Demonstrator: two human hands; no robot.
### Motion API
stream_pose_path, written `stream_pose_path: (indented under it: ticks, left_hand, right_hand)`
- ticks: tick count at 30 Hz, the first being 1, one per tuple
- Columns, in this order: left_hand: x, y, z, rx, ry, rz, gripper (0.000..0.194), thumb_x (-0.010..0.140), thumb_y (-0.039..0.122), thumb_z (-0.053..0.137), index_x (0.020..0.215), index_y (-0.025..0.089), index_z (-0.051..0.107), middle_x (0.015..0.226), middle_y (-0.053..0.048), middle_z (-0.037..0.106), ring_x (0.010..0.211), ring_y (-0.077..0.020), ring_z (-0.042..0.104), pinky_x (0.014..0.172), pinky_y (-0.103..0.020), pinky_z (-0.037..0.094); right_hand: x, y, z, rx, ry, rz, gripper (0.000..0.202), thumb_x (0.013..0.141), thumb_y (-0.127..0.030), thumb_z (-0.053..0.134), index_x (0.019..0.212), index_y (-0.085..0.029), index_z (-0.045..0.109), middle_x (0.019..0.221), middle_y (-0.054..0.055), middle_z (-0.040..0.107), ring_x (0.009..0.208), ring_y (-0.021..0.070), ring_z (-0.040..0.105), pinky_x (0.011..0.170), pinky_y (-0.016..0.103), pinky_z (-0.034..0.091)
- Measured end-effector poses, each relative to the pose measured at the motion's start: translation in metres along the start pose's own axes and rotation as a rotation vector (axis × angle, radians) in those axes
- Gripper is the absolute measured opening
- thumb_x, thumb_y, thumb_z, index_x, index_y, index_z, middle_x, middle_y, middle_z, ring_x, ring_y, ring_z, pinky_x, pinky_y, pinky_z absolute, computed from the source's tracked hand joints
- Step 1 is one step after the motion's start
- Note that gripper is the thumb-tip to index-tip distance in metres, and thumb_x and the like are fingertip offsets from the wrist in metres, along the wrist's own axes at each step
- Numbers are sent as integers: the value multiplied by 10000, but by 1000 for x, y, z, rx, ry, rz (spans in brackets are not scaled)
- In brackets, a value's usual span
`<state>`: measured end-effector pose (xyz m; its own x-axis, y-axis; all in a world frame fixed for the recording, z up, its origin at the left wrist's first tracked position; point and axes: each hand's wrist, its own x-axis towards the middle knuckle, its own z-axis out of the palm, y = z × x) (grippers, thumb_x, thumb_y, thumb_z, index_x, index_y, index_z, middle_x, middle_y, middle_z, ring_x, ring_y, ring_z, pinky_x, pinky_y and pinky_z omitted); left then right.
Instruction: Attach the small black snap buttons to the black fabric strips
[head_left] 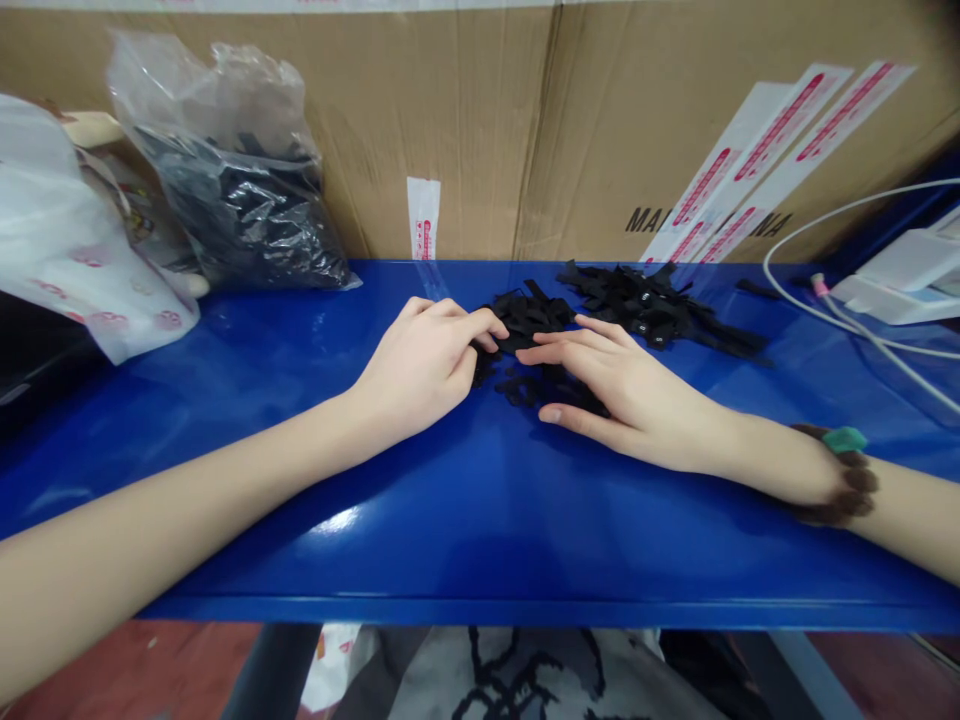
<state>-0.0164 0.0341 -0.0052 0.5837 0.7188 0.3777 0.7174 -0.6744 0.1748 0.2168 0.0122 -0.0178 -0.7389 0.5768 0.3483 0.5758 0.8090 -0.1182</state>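
A loose pile of short black strips (531, 312), which look like fabric labels, lies on the blue table between my two hands. My left hand (424, 365) is at its left edge, fingers curled in and closed on some of the strips; the fingertips are partly hidden. From the right, my right hand (626, 385) reaches over the near part of the pile, fingers apart and thumb stretched out, holding nothing that I can see. Behind it is a second heap of black labels (652, 305), a few with small white marks.
A large cardboard box (480, 120) stands along the back of the blue table (450, 520). At left are a clear bag of black pieces (255, 210) and a white printed bag (82, 240). White cables (862, 325) and a white device (911, 270) sit at right.
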Motion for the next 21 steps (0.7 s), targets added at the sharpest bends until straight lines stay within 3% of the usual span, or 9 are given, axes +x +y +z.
stream_pose_path:
  ticks: [6, 14, 21]
  left_hand:
    - [0, 1, -1, -181, 31, 2, 442, 754, 19, 359, 1051, 208, 627, 930, 41, 753, 947, -156, 649, 916, -357, 391]
    - [1, 0, -11, 233, 40, -67, 347, 804, 108, 370, 976, 193, 659, 837, -19, 744, 887, -216, 656, 889, -418, 379]
    - [1, -2, -13, 275, -3, -120, 394, 831, 130, 343, 1058, 185, 661, 873, -35, 759, 901, -219, 688, 919, -428, 393]
  right_hand:
    - [0, 0, 4, 31, -74, 2, 547, 954, -507, 423, 1394, -184, 386, 1438, 95, 487, 1400, 232, 345, 1179, 543, 150]
    - [4, -1, 6, -81, -53, 27, 621, 959, -545, 372, 1418, -127, 363, 1460, 129, 454, 1414, 283, 314, 1174, 590, 117]
    - [10, -4, 7, -46, -78, -45, 643, 952, -562, 374, 1433, -136, 356, 1452, 126, 464, 1422, 280, 298, 1173, 591, 109]
